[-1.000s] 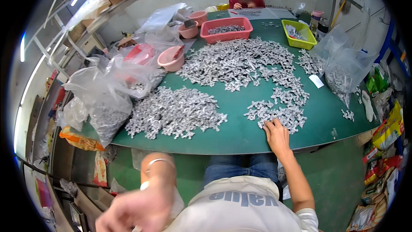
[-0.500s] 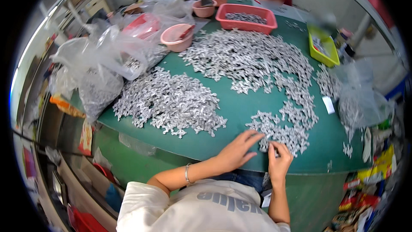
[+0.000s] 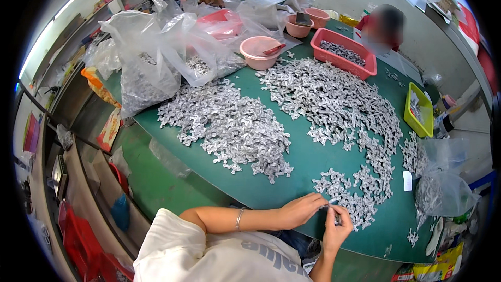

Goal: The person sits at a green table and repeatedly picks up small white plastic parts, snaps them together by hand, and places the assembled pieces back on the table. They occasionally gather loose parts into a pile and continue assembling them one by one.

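Near the table's front edge, my left hand and my right hand meet fingertip to fingertip. Both are closed in a pinch on a small silver-grey metal piece, mostly covered by the fingers. Just beyond the fingers lies a loose spread of small branched metal pieces, running back into a wide heap of the same kind. To the left sits another dense heap of similar silvery pieces. A bangle circles my left wrist.
Clear plastic bags of pieces stand at the left, and another bag at the right. Along the back are pink bowls, a pink tray and a yellow-green basket. A person sits across the green table.
My view has swung left, so the table sits lower and farther right. My left hand's fingers, spread before, have closed and come up against the right hand's fingertips.
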